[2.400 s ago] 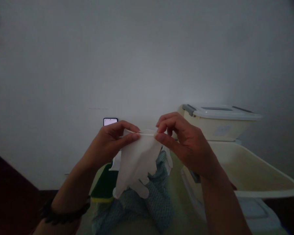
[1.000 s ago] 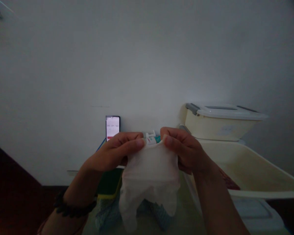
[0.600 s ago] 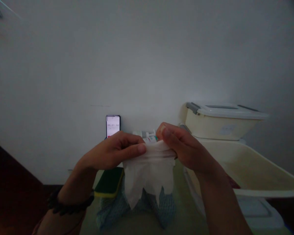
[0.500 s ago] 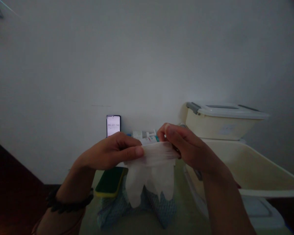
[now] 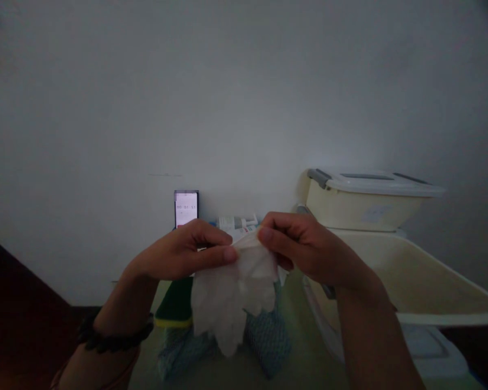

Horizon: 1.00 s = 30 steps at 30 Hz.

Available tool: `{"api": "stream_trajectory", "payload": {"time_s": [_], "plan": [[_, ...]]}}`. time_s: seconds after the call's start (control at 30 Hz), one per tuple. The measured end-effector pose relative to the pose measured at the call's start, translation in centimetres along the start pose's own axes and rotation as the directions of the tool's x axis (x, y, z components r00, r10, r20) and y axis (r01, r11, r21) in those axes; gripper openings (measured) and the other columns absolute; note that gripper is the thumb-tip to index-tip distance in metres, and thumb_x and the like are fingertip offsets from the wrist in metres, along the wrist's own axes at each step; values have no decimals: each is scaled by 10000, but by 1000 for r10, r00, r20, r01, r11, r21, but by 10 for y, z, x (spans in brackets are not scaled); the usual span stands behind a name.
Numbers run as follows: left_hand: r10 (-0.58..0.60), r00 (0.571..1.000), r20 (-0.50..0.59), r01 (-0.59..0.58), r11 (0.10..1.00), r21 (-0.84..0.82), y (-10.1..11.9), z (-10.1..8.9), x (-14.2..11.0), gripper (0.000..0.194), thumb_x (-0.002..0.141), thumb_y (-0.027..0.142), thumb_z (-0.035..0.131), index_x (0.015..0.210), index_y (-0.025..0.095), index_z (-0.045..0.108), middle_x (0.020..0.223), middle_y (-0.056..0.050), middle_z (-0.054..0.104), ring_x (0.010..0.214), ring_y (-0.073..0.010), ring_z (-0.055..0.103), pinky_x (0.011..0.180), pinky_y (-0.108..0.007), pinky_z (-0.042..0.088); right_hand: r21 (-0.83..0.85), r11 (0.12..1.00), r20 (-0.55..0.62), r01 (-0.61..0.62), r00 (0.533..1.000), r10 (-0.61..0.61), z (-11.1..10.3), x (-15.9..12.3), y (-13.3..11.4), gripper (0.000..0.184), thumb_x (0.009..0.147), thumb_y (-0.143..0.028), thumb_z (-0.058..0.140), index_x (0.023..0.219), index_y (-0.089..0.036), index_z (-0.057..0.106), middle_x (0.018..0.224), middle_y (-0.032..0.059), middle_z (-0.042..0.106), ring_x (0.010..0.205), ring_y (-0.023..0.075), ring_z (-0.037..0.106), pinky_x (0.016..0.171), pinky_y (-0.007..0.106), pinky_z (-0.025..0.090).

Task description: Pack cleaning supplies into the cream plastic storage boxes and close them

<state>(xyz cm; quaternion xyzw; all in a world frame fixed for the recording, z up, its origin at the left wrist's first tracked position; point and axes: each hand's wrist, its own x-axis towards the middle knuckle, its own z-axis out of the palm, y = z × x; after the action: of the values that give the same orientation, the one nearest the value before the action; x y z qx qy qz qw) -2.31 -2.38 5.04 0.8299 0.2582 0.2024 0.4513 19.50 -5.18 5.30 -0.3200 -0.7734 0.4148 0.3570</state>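
Observation:
Between my hands hangs a thin white disposable glove [image 5: 228, 298], its fingers drooping downward. My left hand [image 5: 191, 246] pinches the cuff edge between thumb and fingers. My right hand [image 5: 301, 244] grips the same edge a short way to the right. Below and behind the glove lies a blue-green knitted cloth [image 5: 268, 341], partly covered from view. A green and yellow sponge [image 5: 174, 303] rests on the cloth at the left, its right part hidden by the glove. Whether there is one glove or more in my grip is hard to make out.
A phone [image 5: 186, 208] showing a timer leans against the wall. Behind my hands lies a white pump bottle [image 5: 231, 222]. At right stand a cream basin [image 5: 431, 276] and a lidded storage box [image 5: 366, 208]. Another pale lid [image 5: 435, 349] sits lower right.
My right hand has moved left and taken a new pinch nearer my left hand. The glove's stretched cuff has slackened, and its fingers hang lower and further left.

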Motion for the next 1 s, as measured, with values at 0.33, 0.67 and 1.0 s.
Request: {"api": "stream_trajectory", "payload": {"time_s": [0.33, 0.67, 1.0], "plan": [[2, 999, 37, 5, 981, -192, 1, 1, -2, 455, 787, 567, 506, 588, 165, 581, 522, 3, 473, 436, -104, 377, 395, -231, 281, 404, 908, 165, -116, 985, 52, 9, 6, 7, 353, 891, -476, 432, 705, -181, 479, 433, -86, 451, 284, 30, 371, 265, 120, 227], [67, 970, 232, -47, 995, -88, 1, -3, -1, 160, 652, 203, 712, 786, 118, 693, 750, -65, 678, 659, -162, 585, 578, -226, 484, 441, 891, -1, -111, 992, 124, 10, 9, 13, 376, 850, -519, 483, 677, -186, 461, 488, -83, 320, 378, 42, 268, 313, 154, 206], [90, 996, 27, -86, 990, -116, -4, -3, 1, 158, 768, 282, 606, 756, 139, 671, 674, -7, 577, 557, -110, 495, 480, -193, 408, 177, 972, 113, -155, 984, 136, 1, 8, 9, 311, 755, -438, 653, 883, -184, 524, 649, -44, 512, 512, 64, 453, 426, 162, 344]]}}
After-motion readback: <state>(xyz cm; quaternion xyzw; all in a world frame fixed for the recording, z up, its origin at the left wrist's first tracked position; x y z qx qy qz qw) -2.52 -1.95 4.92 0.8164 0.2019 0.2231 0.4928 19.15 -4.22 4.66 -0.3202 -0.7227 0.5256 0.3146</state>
